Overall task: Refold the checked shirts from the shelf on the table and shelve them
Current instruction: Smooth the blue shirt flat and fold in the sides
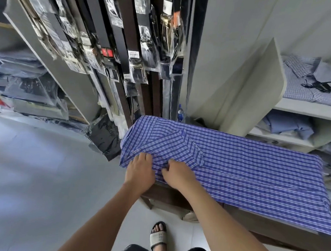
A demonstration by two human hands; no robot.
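Blue checked shirt (236, 169) lay lengthwise on the table (167, 196), running to frame right.
Both hands worked its left end: left hand (141, 168) pressed flat, right hand (177, 174) pinched a fold.

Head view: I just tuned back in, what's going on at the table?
A person stands at the table with a blue checked shirt spread across it, one sleeve folded over the body. Both hands work the end nearest them: the right hand pinches the fabric with curled fingers, and the left hand lies on the cloth beside it, grip unclear. More checked shirts sit on the shelf to the right.
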